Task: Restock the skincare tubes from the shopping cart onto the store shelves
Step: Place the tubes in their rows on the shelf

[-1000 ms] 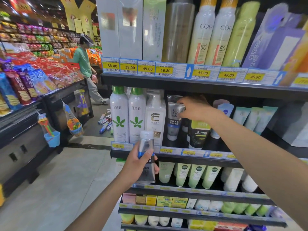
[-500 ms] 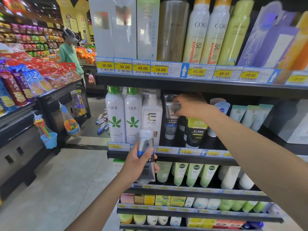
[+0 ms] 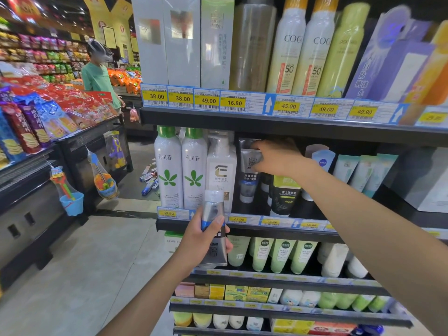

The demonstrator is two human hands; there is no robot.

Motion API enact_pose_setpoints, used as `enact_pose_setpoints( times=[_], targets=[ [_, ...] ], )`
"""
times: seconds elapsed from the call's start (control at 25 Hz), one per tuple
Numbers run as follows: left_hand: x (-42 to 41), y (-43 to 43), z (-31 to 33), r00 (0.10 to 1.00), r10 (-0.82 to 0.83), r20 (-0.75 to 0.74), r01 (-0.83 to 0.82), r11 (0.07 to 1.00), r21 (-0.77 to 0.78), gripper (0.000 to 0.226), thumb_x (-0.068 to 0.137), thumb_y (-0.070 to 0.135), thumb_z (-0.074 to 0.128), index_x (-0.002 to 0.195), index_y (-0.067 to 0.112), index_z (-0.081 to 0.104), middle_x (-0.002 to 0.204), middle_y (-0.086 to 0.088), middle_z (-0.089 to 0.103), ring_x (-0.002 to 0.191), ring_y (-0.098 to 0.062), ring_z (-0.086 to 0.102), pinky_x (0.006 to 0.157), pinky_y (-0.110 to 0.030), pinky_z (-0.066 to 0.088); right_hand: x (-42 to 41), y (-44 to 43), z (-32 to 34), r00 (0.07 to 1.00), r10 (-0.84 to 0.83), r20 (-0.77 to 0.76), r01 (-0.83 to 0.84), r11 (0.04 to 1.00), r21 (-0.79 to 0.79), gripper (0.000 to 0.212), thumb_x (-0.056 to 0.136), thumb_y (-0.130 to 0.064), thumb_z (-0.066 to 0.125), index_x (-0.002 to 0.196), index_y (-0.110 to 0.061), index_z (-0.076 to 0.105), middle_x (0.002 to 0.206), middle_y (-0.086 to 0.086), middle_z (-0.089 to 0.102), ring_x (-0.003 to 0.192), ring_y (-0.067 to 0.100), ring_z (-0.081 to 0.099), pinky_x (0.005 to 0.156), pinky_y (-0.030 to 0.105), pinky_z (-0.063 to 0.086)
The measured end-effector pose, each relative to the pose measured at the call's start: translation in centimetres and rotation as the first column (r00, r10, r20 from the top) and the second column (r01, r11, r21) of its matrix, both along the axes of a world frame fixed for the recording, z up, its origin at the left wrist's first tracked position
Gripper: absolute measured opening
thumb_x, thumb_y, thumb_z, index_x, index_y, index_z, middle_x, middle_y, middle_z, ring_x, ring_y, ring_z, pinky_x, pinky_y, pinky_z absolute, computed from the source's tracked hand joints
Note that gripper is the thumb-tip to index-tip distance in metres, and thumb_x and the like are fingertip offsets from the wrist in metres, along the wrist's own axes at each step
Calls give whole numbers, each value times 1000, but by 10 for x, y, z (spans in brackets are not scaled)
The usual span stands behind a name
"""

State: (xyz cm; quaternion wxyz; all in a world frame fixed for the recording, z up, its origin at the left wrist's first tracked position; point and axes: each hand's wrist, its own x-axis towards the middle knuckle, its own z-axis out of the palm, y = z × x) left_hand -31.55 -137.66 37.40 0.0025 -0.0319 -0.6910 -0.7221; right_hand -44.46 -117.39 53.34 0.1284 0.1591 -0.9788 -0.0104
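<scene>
my right hand [image 3: 276,158] grips the top of a grey tube [image 3: 248,184] standing on the shelf [image 3: 278,232] just right of the white pump bottle [image 3: 221,170]; my left hand [image 3: 198,238] clasps a silver tube [image 3: 211,207], cap up, in front of and below that bottle.

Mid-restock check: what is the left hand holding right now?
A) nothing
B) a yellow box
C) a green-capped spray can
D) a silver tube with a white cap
D: the left hand grips the silver tube, white cap up; the right hand holds a grey tube on the shelf.
</scene>
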Motion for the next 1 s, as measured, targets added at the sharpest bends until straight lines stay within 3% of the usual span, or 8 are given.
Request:
enact_pose_setpoints(
  times=[0.2,0.36,0.44,0.52,0.68,0.76,0.84,1.0],
  targets=[
    [2,7,7,1000,-21,18,18,989,146,35,94,46,63,125,31,55,100,-17,73,78,-45,72,85,-70,56,27,6,-12,986,44,-159,-43,999,4,59,90,-52,62,142,-27,48,144,-1,54,133,25,48,109,45,37],
    [0,22,16,999,-1,35,-6,979,203,46,93,57,56,126,25,58,100,-17,76,87,-40,75,86,-59,60,82,12,-30,920,155,-359,-266,921,-286,21,93,-36,62,114,-32,66,112,-14,67,111,13,57,95,38,44],
    [-1,33,23,999,32,40,-38,983,177,52,95,60,49,131,23,58,108,-8,75,93,-23,75,80,-41,61,112,12,-42,955,189,-228,-284,800,-529,14,95,-38,62,108,-33,65,96,-17,66,96,6,61,85,33,50],
    [-2,43,28,998,40,40,-47,978,204,51,95,63,46,129,28,58,110,-7,74,97,-19,75,86,-40,60,136,9,-55,973,231,-21,-171,655,-736,23,93,-43,67,113,-34,61,94,-13,66,89,6,63,76,25,51],
    [-2,58,38,1000,8,15,-11,962,271,44,99,57,48,130,27,57,97,-5,78,82,-21,75,65,-35,58,148,14,-77,942,248,226,83,479,-874,37,85,-30,81,114,-31,59,99,-3,70,88,14,69,79,32,58],
    [-1,60,42,998,-42,-48,55,947,317,48,93,53,54,130,23,56,96,-7,76,82,-23,72,66,-37,57,147,21,-75,936,235,261,151,402,-903,32,84,-19,82,110,-25,64,97,0,75,88,21,73,79,42,62],
    [0,59,45,992,-77,-98,103,947,304,48,90,49,56,126,17,58,102,-10,76,87,-25,72,71,-41,59,147,31,-65,951,195,240,157,364,-918,28,84,-16,83,106,-26,67,98,-2,76,87,18,74,67,35,62],
    [1,43,38,979,-96,-177,89,995,-47,49,89,61,49,120,26,64,114,6,73,102,-10,70,88,-33,57,149,43,-35,985,138,106,38,423,-905,27,84,-21,82,105,-33,70,95,-8,75,85,5,71,66,17,56]
  ],
)
